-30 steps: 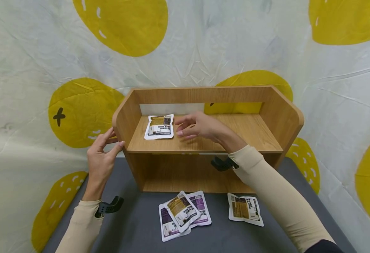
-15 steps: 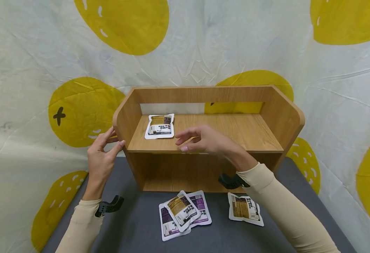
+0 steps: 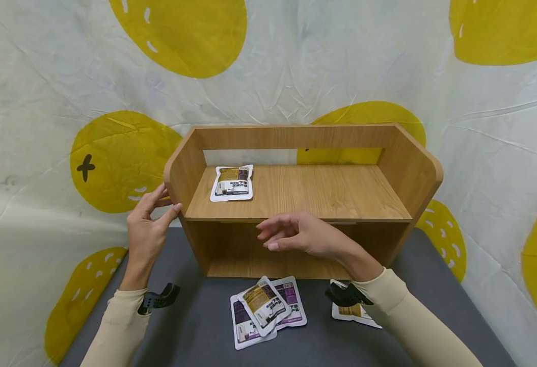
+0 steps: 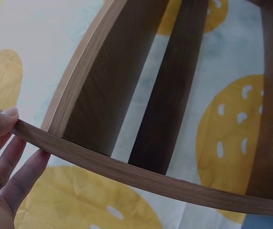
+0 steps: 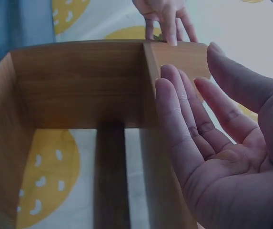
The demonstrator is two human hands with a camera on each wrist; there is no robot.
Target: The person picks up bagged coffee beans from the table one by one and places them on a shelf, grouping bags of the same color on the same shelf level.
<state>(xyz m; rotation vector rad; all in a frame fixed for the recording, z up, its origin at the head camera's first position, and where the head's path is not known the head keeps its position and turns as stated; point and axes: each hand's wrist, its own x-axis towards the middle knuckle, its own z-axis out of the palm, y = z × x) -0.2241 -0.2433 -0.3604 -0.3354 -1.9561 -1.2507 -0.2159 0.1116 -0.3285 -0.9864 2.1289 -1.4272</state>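
My left hand (image 3: 146, 232) grips the front edge of the left side panel of a wooden two-tier shelf (image 3: 296, 206). In the left wrist view its thumb and fingers (image 4: 24, 176) lie on either side of that edge. The right hand (image 3: 307, 234) hovers before the lower compartment, fingers loosely bent and holding nothing; its bare palm (image 5: 236, 162) shows in the right wrist view. A white-edged pouch (image 3: 233, 183) with a brown and gold label lies at the left of the upper tier.
Several pouches lie on the dark grey tabletop (image 3: 190, 316): a brown-gold pouch (image 3: 265, 306) across two purple ones, including a purple pouch (image 3: 293, 300), and another brown pouch (image 3: 353, 312) partly under the right wrist's strap. A white curtain (image 3: 296, 61) with yellow shapes hangs behind.
My right hand has moved down and back, from beside the pouch on the upper tier to in front of the lower compartment. The left hand and the pouches have stayed put.
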